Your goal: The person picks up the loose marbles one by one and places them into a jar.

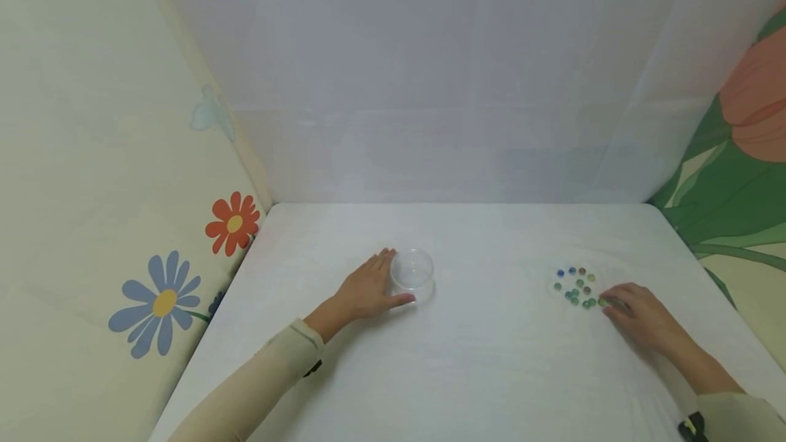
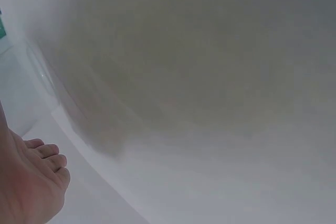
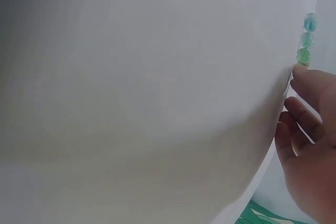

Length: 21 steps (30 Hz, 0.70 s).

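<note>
My left hand [image 1: 368, 286] lies round the left side of a clear round container [image 1: 421, 287], fingers at its back and thumb at its front. The left wrist view shows the fingers of this hand [image 2: 37, 182] only at the edge. On the right, several glass marbles [image 1: 580, 283] in blue, green and brown lie grouped inside a faint clear round outline. My right hand [image 1: 645, 319] is at their near right edge, thumb and forefinger pinching at a yellow-green marble [image 1: 603, 302]. In the right wrist view, green and bluish marbles [image 3: 305, 40] line up beyond the thumb tip.
A white cloth covers the table [image 1: 485, 360], and a white sheet [image 1: 393, 87] hangs behind it. Flower-printed panels [image 1: 74, 189] flank the table on the left and right. White tabletop lies between the container and the marbles.
</note>
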Each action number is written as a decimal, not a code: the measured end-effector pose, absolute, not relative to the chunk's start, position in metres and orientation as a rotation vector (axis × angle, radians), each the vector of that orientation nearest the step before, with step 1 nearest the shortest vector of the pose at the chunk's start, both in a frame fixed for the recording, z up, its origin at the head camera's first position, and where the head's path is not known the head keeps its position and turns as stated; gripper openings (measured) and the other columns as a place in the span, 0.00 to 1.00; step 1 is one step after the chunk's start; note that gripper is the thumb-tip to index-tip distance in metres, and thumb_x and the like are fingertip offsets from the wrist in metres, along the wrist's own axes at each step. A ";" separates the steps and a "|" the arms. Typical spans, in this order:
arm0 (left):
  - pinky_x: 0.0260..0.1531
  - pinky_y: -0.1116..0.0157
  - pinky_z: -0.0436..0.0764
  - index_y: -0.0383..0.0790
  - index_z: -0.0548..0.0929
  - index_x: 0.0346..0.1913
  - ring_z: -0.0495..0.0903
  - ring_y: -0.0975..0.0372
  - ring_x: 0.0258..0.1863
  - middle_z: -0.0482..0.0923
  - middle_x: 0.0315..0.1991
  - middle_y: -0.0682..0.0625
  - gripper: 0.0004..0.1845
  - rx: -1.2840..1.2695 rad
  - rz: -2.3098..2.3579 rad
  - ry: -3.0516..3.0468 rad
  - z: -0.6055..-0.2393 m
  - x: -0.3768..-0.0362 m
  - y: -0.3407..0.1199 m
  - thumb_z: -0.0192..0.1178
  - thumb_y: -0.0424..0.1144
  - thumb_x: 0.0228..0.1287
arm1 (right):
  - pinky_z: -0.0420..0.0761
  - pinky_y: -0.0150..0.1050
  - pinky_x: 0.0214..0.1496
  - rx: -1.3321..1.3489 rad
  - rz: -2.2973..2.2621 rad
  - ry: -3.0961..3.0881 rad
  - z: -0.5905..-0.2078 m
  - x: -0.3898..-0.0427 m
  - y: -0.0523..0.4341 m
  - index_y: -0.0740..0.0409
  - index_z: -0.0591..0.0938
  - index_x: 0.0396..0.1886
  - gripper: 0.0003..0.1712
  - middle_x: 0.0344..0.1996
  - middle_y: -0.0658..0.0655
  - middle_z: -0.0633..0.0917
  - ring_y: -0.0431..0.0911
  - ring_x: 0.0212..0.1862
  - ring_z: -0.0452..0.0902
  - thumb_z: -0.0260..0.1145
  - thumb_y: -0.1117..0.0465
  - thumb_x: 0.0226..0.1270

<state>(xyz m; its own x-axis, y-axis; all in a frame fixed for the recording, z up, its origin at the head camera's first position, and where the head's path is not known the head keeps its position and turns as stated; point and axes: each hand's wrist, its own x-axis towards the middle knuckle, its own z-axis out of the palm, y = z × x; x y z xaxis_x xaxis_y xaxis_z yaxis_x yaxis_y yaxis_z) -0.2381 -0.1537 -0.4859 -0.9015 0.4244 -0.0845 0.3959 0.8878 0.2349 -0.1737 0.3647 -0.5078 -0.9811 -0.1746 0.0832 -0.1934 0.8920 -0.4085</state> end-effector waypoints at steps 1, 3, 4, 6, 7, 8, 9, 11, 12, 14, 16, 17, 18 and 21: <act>0.77 0.52 0.59 0.34 0.51 0.80 0.53 0.49 0.79 0.52 0.80 0.40 0.60 0.639 0.319 2.923 -0.486 -0.238 -0.154 0.53 0.77 0.62 | 0.71 0.68 0.58 0.288 0.656 -3.013 -0.508 -0.174 0.365 0.71 0.82 0.49 0.14 0.49 0.74 0.80 0.71 0.55 0.72 0.67 0.68 0.66; 0.78 0.52 0.59 0.34 0.51 0.80 0.53 0.49 0.79 0.52 0.80 0.40 0.60 0.640 0.317 2.926 -0.486 -0.238 -0.154 0.53 0.77 0.62 | 0.71 0.68 0.58 0.283 0.659 -3.012 -0.508 -0.174 0.364 0.71 0.82 0.48 0.13 0.49 0.74 0.80 0.71 0.54 0.72 0.67 0.67 0.67; 0.78 0.52 0.59 0.34 0.51 0.80 0.53 0.49 0.79 0.52 0.80 0.40 0.60 0.640 0.316 2.928 -0.486 -0.238 -0.153 0.53 0.77 0.62 | 0.71 0.68 0.58 0.282 0.660 -3.011 -0.507 -0.174 0.364 0.71 0.83 0.48 0.13 0.49 0.74 0.80 0.71 0.54 0.72 0.67 0.67 0.67; 0.78 0.52 0.58 0.33 0.51 0.80 0.53 0.49 0.79 0.53 0.80 0.40 0.60 0.641 0.318 2.931 -0.486 -0.238 -0.153 0.53 0.76 0.62 | 0.71 0.68 0.58 0.277 0.660 -3.009 -0.507 -0.174 0.363 0.70 0.83 0.47 0.12 0.49 0.74 0.80 0.71 0.54 0.73 0.67 0.67 0.67; 0.78 0.52 0.58 0.33 0.50 0.80 0.53 0.49 0.80 0.52 0.80 0.39 0.59 0.639 0.319 2.930 -0.486 -0.238 -0.153 0.53 0.76 0.62 | 0.71 0.68 0.58 0.273 0.664 -3.012 -0.508 -0.174 0.362 0.70 0.83 0.46 0.12 0.49 0.74 0.80 0.71 0.54 0.72 0.66 0.67 0.67; 0.78 0.52 0.58 0.33 0.50 0.80 0.53 0.49 0.80 0.52 0.80 0.39 0.59 0.639 0.319 2.930 -0.486 -0.238 -0.153 0.53 0.76 0.62 | 0.71 0.69 0.58 0.269 0.667 -3.016 -0.508 -0.175 0.362 0.70 0.83 0.46 0.11 0.49 0.74 0.80 0.71 0.54 0.72 0.66 0.66 0.67; 0.78 0.52 0.58 0.33 0.50 0.80 0.53 0.49 0.80 0.52 0.80 0.39 0.59 0.638 0.321 2.929 -0.486 -0.238 -0.154 0.53 0.76 0.62 | 0.71 0.69 0.58 0.266 0.668 -3.019 -0.508 -0.175 0.362 0.69 0.83 0.45 0.11 0.49 0.75 0.80 0.72 0.54 0.72 0.66 0.66 0.67; 0.78 0.52 0.58 0.33 0.50 0.80 0.52 0.49 0.80 0.52 0.80 0.39 0.59 0.638 0.329 2.927 -0.486 -0.238 -0.154 0.54 0.76 0.62 | 0.71 0.69 0.58 0.250 0.667 -3.025 -0.508 -0.175 0.361 0.68 0.83 0.44 0.10 0.49 0.75 0.80 0.71 0.54 0.72 0.66 0.66 0.68; 0.78 0.52 0.58 0.33 0.50 0.80 0.52 0.49 0.80 0.52 0.80 0.39 0.60 0.637 0.332 2.924 -0.486 -0.238 -0.154 0.53 0.76 0.62 | 0.71 0.69 0.58 0.245 0.666 -3.027 -0.508 -0.176 0.361 0.68 0.83 0.44 0.10 0.49 0.75 0.80 0.71 0.54 0.72 0.66 0.66 0.67; 0.78 0.52 0.58 0.33 0.49 0.80 0.52 0.49 0.80 0.51 0.80 0.39 0.60 0.636 0.342 2.921 -0.487 -0.238 -0.154 0.53 0.76 0.62 | 0.71 0.69 0.58 0.238 0.662 -3.029 -0.507 -0.176 0.360 0.68 0.83 0.43 0.09 0.49 0.75 0.80 0.71 0.54 0.72 0.67 0.66 0.67; 0.78 0.52 0.58 0.33 0.49 0.80 0.52 0.49 0.80 0.51 0.80 0.39 0.60 0.639 0.357 2.919 -0.487 -0.238 -0.155 0.53 0.76 0.62 | 0.72 0.68 0.58 0.235 0.653 -3.025 -0.506 -0.175 0.359 0.69 0.83 0.43 0.09 0.48 0.75 0.80 0.71 0.54 0.73 0.67 0.66 0.67; 0.78 0.52 0.57 0.33 0.49 0.80 0.52 0.49 0.80 0.51 0.80 0.39 0.60 0.641 0.360 2.919 -0.488 -0.239 -0.155 0.53 0.76 0.62 | 0.72 0.68 0.57 0.231 0.649 -3.025 -0.506 -0.175 0.358 0.69 0.83 0.43 0.10 0.48 0.75 0.80 0.71 0.53 0.73 0.67 0.66 0.67; 0.78 0.52 0.57 0.34 0.49 0.80 0.52 0.49 0.80 0.51 0.80 0.39 0.60 0.645 0.363 2.921 -0.489 -0.239 -0.155 0.53 0.76 0.62 | 0.73 0.68 0.57 0.226 0.648 -3.023 -0.504 -0.175 0.357 0.70 0.82 0.43 0.10 0.47 0.75 0.80 0.71 0.53 0.74 0.67 0.66 0.67; 0.78 0.53 0.57 0.34 0.49 0.80 0.51 0.50 0.80 0.51 0.81 0.40 0.60 0.660 0.360 2.929 -0.490 -0.240 -0.155 0.53 0.76 0.62 | 0.74 0.67 0.57 0.194 0.660 -3.029 -0.500 -0.174 0.354 0.73 0.81 0.46 0.13 0.47 0.75 0.80 0.71 0.53 0.74 0.65 0.65 0.69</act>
<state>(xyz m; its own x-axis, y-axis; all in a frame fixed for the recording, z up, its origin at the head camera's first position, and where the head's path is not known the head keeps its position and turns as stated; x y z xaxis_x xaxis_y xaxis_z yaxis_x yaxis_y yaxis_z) -0.2398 -0.1553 -0.4903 -0.8980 0.4355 -0.0623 0.4075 0.8768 0.2553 -0.1736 0.3538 -0.5004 -0.9916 -0.1142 0.0609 -0.1292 0.9019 -0.4121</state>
